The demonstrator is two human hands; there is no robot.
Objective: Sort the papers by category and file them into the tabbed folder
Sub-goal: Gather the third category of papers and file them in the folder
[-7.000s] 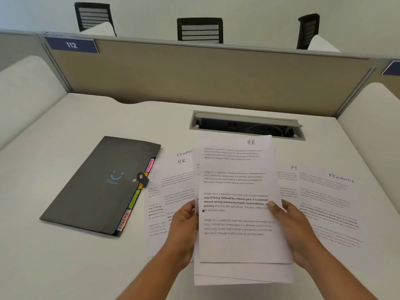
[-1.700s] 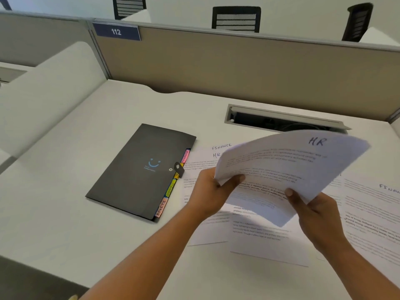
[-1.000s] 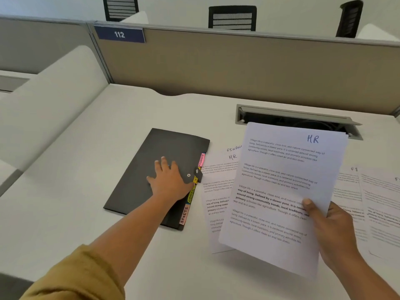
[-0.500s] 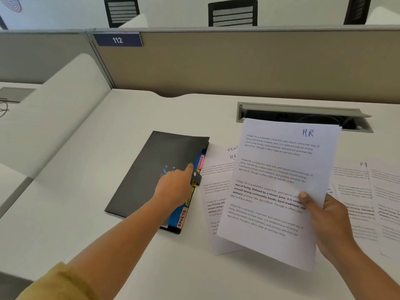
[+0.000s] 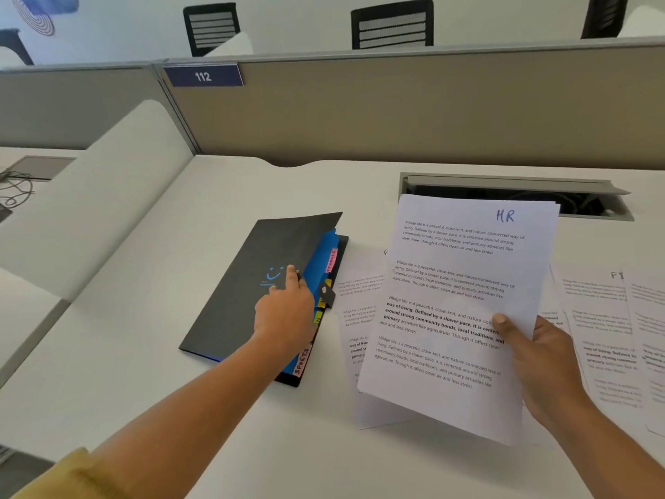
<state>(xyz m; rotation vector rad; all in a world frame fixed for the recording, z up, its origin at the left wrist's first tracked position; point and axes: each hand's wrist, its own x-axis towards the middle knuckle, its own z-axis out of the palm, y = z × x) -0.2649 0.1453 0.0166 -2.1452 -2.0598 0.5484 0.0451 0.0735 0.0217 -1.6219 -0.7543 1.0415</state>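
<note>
Head view, the only 1 here. The right hand (image 5: 539, 361) pinches a thin stack of HR sheets (image 5: 457, 300) by its lower right edge, thumb on the printed face and fingers behind. The stack is up off the desk (image 5: 180, 408) and already sags at the far corners. That's plain paper: light, floppy, and the sheets will slide on each other. Holding it further in, or with both hands, would probably keep it squared.

The left hand (image 5: 284, 315) is on the free edge of the folder (image 5: 259, 282), index finger on top of the cover. The thumb is hidden, but it looks like a pinch, since the cover is raised and a blue divider (image 5: 324, 253) shows just right of the fingers. The cover looks like stiff, smooth plastic that bends easily, so that open edge near the clasp (image 5: 326, 293) is the sensible place to hold it. A pink tab (image 5: 331, 260) sits just beyond the fingertips.

More loose papers (image 5: 604, 318) lie flat past the right hand.
</note>
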